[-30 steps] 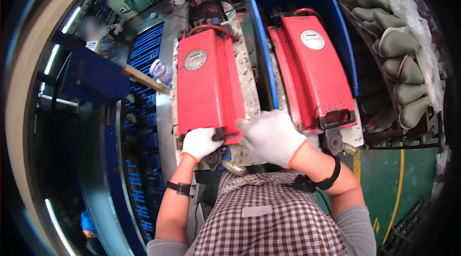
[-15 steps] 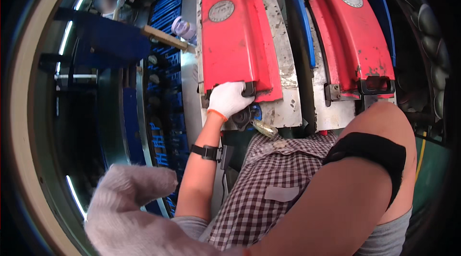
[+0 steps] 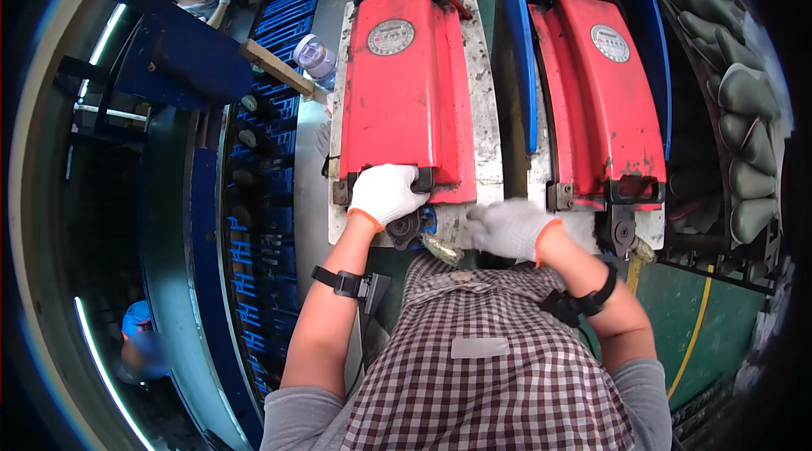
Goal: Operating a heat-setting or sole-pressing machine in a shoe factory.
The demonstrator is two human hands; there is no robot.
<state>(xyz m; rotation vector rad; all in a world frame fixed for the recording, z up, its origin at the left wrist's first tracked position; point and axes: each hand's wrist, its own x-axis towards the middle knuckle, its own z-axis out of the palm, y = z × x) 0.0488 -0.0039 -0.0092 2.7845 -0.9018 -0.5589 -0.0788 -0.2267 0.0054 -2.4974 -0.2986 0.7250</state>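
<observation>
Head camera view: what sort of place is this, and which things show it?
Probably a factory workshop, perhaps for footwear. Pointers: the red, box-shaped machine cover with a round silver label, a long row of blue slats at left, and stacked grey-green, boot-like pieces at far right.

Right hand (image 3: 512, 228) — from lower left — now near pale plate (image 3: 485, 130).

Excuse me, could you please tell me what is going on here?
A person in white gloves has the left hand on the black handle at the near end of the left red cover. The right hand is blurred, to the right of it; whether it holds anything is unclear. The right red cover, inside a blue frame, is untouched.
</observation>
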